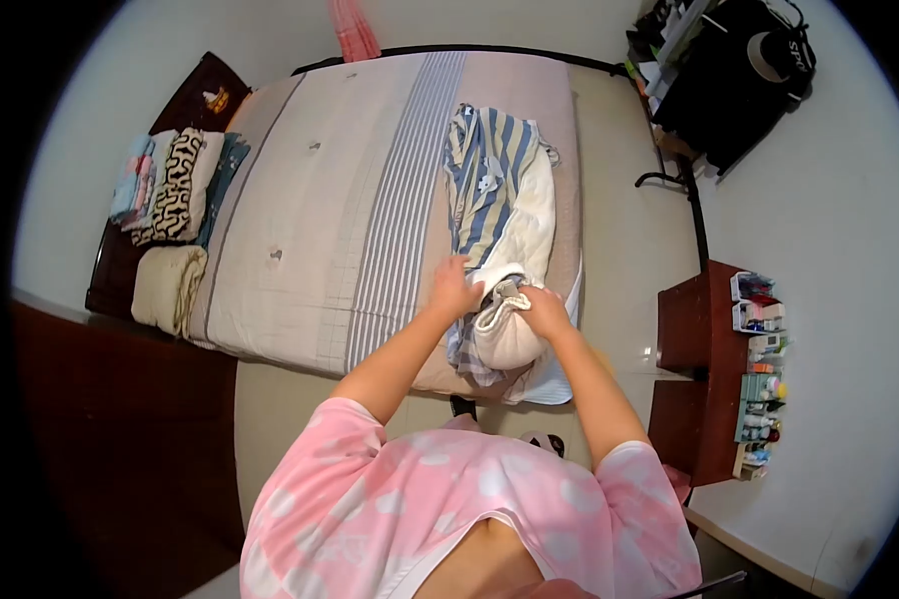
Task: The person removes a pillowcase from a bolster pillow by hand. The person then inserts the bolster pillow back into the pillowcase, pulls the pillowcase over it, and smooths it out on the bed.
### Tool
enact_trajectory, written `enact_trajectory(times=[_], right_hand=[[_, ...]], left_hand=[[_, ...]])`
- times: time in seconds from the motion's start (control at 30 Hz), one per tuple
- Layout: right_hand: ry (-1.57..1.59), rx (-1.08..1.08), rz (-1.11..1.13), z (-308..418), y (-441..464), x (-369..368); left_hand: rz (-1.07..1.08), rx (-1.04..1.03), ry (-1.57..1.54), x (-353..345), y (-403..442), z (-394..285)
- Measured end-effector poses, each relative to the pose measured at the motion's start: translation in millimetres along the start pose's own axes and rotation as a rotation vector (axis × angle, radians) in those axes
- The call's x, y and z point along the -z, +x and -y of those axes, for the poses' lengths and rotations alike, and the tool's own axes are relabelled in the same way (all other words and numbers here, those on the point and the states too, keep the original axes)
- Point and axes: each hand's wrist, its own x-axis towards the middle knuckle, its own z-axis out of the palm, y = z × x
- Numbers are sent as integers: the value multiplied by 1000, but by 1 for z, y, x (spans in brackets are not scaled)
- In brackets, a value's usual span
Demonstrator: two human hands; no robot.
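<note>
A cream garment (499, 337) lies bunched near the bed's front right corner, its gathered opening facing up with a grey tag (507, 290) inside. My right hand (546, 311) is closed on the right edge of that opening. On its left side, my left hand (454, 290) has its fingers curled at the edge of the cloth, the fingertips partly hidden. Beyond my hands stretches a blue-and-beige striped garment (489, 190), with cream cloth (531, 215) along its right side. Some checked fabric (477, 371) shows under the bunched garment.
The bed (300, 200) has a grey-and-beige striped cover. Folded textiles (175, 190) and a rolled cream blanket (170, 288) sit at its left. To the right stand a dark red cabinet (699, 349) with small bottles and boxes, and a rack with a black garment (724, 90).
</note>
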Motion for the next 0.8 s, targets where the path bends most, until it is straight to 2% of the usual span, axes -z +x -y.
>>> enact_trajectory(times=[0.07, 0.1, 0.13, 0.2, 0.3, 0.33, 0.37, 0.47, 0.5, 0.53, 0.57, 0.67, 0.73, 0.8], right_hand=[[70, -106, 146, 3, 14, 0], [120, -119, 140, -5, 20, -9], [204, -166, 96, -6, 24, -12], [379, -265, 4, -10, 29, -20], [531, -247, -10, -18, 29, -30], [560, -228, -32, -21, 25, -32], [568, -213, -34, -25, 20, -33], [1026, -345, -9, -45, -3, -28], [1051, -375, -114, -55, -12, -26], [1075, -407, -214, -67, -26, -27], [1099, -438, -309, -78, -40, -30], [1090, -707, -345, -123, -85, -60], [1014, -786, -221, -142, -110, -85], [1023, -895, -105, -146, -129, -100]], left_hand=[[243, -164, -378, -6, 9, 6], [455, -345, -413, 2, 9, -6], [318, -430, 49, -12, -1, -2], [278, -362, 342, -20, -17, -11], [276, -102, 280, -25, -2, -20], [209, -143, 220, -30, 3, -13], [274, -130, 214, -43, 13, 0], [354, -100, 187, -59, 32, 4], [359, -90, 177, -61, 37, 0], [256, -169, 152, -57, 41, -4], [213, -149, 122, -56, 51, -3], [99, -109, -70, -43, 102, 11], [4, -19, -48, -29, 133, 21], [5, 105, -25, -9, 150, 22]])
